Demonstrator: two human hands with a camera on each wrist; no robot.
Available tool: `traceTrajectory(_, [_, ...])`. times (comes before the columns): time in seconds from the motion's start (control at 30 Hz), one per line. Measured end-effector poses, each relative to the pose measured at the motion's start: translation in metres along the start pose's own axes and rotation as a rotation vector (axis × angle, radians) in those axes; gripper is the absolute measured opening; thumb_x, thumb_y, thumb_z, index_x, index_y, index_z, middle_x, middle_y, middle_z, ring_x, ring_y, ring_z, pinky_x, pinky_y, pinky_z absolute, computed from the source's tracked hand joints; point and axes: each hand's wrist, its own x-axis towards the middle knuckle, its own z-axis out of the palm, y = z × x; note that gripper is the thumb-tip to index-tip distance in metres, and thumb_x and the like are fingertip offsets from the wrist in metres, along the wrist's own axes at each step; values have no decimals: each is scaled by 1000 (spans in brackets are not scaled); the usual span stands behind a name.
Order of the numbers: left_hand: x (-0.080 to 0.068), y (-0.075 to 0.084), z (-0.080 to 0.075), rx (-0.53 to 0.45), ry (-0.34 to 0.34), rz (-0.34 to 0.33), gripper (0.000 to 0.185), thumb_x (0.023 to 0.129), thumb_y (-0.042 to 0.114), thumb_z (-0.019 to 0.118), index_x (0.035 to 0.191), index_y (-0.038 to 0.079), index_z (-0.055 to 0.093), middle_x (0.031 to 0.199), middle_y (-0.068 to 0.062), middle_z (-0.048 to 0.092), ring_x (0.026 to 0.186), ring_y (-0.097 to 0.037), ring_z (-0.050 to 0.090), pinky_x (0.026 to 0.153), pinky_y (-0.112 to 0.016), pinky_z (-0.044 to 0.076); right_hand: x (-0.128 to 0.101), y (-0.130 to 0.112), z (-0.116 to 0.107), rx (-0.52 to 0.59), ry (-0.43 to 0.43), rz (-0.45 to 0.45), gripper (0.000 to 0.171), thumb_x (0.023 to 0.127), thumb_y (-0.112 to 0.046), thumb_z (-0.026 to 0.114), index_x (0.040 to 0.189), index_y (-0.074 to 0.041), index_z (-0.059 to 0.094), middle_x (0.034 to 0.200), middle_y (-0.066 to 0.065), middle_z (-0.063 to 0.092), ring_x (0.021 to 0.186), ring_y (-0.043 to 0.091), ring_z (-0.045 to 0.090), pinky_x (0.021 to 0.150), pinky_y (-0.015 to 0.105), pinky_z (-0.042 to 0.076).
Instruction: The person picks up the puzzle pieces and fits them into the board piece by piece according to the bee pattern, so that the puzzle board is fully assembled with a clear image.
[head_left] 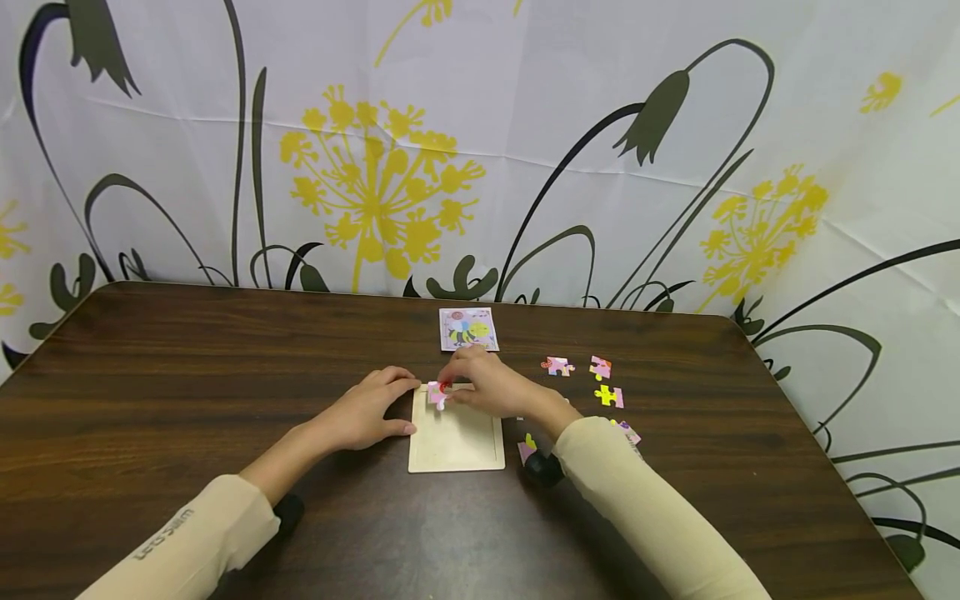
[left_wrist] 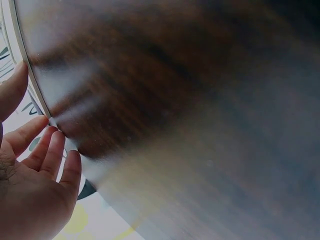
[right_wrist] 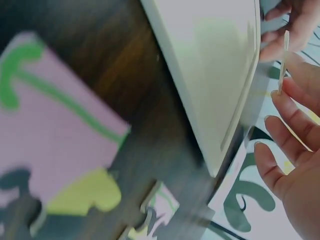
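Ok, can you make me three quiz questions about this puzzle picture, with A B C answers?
1. Where does the picture card lie?
A. behind the tray
B. on the floor
C. under the left sleeve

2. What colour is the table?
A. white
B. dark brown
C. blue

3. What is the right hand doing?
A. lying flat and idle
B. pinching a piece over the tray
C. lifting the card

Answers:
1 A, the card sits at the far side of the tray.
2 B, its top is dark wood grain.
3 B, its fingers hold a pink piece at the tray's top edge, while the left hand rests at the tray's left side.
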Motion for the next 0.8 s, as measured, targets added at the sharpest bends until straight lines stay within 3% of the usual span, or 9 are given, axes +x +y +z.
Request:
traceTrajectory(0.23, [0,7,-6,-2,-28,-39,54,82,24,69,124,-4,51,123,-19,46,115,-36,41,92,-50,36,3,-4,7,-16,-17,29,21,83,-14,68,102,-7,66,98,4,57,98,20,48,80,36,35])
traceTrajectory(0.8, [0,7,-6,-5,-26,-37,54,81,22,70,123,-5,51,123,-20,46,114,-37,41,93,-50,36,4,-2,20,-83,17,29,22,82,-21,69,101,-11,67,94,0,55,94,18,46,72,28,32])
